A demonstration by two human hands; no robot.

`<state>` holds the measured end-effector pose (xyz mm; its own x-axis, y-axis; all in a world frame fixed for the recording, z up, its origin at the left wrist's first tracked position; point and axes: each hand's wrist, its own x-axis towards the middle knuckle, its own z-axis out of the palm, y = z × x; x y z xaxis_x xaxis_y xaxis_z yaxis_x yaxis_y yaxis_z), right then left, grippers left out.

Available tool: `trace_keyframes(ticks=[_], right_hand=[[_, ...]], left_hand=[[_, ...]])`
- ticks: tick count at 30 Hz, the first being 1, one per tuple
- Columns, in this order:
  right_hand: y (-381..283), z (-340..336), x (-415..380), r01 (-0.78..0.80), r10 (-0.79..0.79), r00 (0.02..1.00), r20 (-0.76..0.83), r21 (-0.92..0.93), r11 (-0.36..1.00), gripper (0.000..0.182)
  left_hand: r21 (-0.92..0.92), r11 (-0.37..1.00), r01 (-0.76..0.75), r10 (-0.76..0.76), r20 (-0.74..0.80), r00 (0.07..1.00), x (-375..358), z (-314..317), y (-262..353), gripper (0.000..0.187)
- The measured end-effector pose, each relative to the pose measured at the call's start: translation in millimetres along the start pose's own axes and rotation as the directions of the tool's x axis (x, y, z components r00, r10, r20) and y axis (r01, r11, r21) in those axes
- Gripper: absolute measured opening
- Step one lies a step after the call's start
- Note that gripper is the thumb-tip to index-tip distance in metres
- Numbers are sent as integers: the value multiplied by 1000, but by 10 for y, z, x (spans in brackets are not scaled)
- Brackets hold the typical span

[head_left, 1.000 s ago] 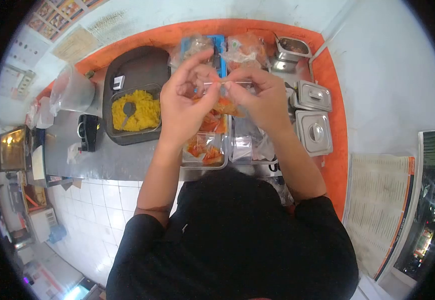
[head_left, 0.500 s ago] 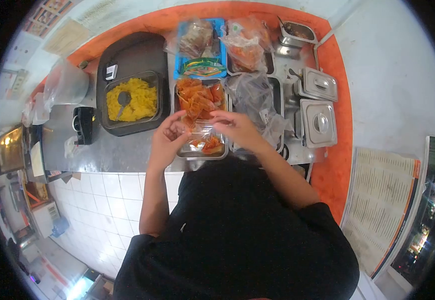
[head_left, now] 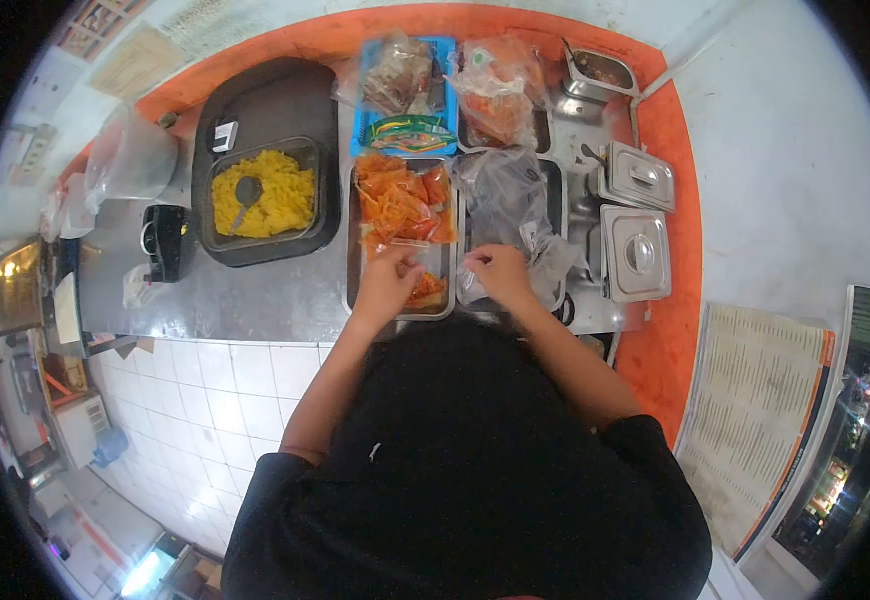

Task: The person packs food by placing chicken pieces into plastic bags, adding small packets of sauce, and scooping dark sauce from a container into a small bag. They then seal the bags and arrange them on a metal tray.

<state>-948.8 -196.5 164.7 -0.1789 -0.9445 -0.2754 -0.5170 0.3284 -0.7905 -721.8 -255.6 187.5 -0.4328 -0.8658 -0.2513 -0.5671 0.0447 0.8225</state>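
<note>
My left hand (head_left: pixel 388 283) is over the near half of a metal tray (head_left: pixel 352 285), with thumb and fingers pinched together. Whatever they may hold is hidden. Clear packets of orange-red food (head_left: pixel 400 200) fill the far part of this tray, and more orange food (head_left: pixel 428 291) shows beside my left fingers. To the right, my right hand (head_left: pixel 502 275) is closed in a pinch over the near end of the neighbouring tray, beside crumpled clear plastic bags (head_left: pixel 505 195). Anything between its fingertips is too small to make out.
Yellow food (head_left: pixel 280 190) with a dark spoon fills a container on a black tray (head_left: pixel 265 90). A black tape dispenser (head_left: pixel 164 243) stands left. A blue basket (head_left: pixel 360 130) and bagged orange food (head_left: pixel 500 90) are behind; lidded steel pans (head_left: pixel 638 252) stand right.
My hands have moved apart and slightly nearer to me. My right hand has gone from over the orange food to the neighbouring tray; my left has shifted right and its fingers are more closed.
</note>
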Motion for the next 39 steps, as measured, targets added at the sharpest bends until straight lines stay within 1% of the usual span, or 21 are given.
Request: trace_keyframes(ticks=[1,3,6,7,9,12,16,17,19,21,22,24,25,26,27,30,31,32,35,37,39], right_hand=[[-17,-57,-29,44,-44,999,-1,74,996,26],[-181,-268,-129,-40,6,995,98,348,937,23],[-334,-552,-236,-254,106,960,259,650,717,22],[-330,-611,-253,-328,135,940,314,717,615,22],[-252,-629,-273,-302,150,953,265,772,560,23],[-153,-632,-271,-249,140,968,206,823,511,23],[-195,-643,-312,-225,196,970,143,833,505,24],[-206,-601,-327,-62,203,974,-97,751,657,24],[-214,-468,-353,186,82,837,-541,423,887,25],[-237,-404,-395,258,-19,731,-682,251,933,29],[-261,-382,-406,280,-73,670,-739,161,946,31],[-388,-382,-419,157,-14,922,-387,341,927,31],[-470,-394,-423,74,5,982,-190,404,912,30],[-533,-396,-429,56,6,991,-133,463,885,28],[-590,-412,-433,42,8,995,-95,514,857,25],[-539,-552,-399,114,-105,994,-42,357,927,33],[-480,-585,-375,143,-145,989,-14,286,947,37],[-427,-607,-350,184,-195,981,13,272,944,35],[-393,-700,-395,322,-341,940,-2,338,885,31],[-488,-764,-502,172,-179,984,-7,317,933,28],[-454,-725,-533,113,-121,993,10,282,953,27]], left_hand=[[-112,994,-1,5,31,999,8,82,-35,41],[-327,945,10,22,92,995,16,272,-96,35],[-669,700,250,36,383,923,45,232,256,26],[-696,648,309,8,412,911,64,238,266,24],[-734,532,423,-44,475,879,93,242,281,21],[-762,464,452,-85,470,879,124,260,293,17],[-708,557,435,-104,460,882,117,217,440,16],[-686,604,406,-111,432,895,127,219,450,16],[-636,690,346,-117,374,920,148,184,519,14],[-576,763,294,-120,319,940,138,125,631,13],[-575,795,193,-47,258,965,143,148,630,13],[-550,835,-14,113,147,983,147,219,616,13],[-468,883,-35,111,137,984,122,202,657,14],[-386,920,-67,128,134,983,88,166,727,15],[-306,945,-115,164,139,977,81,152,815,17],[-229,969,-97,133,147,980,7,128,986,23],[-227,974,-22,69,199,978,-6,94,1047,23],[-386,920,74,41,281,959,76,187,709,21],[-435,889,144,50,405,913,128,169,553,14],[-379,921,84,90,420,903,144,149,697,12],[-301,948,-99,210,363,908,137,294,605,12]])
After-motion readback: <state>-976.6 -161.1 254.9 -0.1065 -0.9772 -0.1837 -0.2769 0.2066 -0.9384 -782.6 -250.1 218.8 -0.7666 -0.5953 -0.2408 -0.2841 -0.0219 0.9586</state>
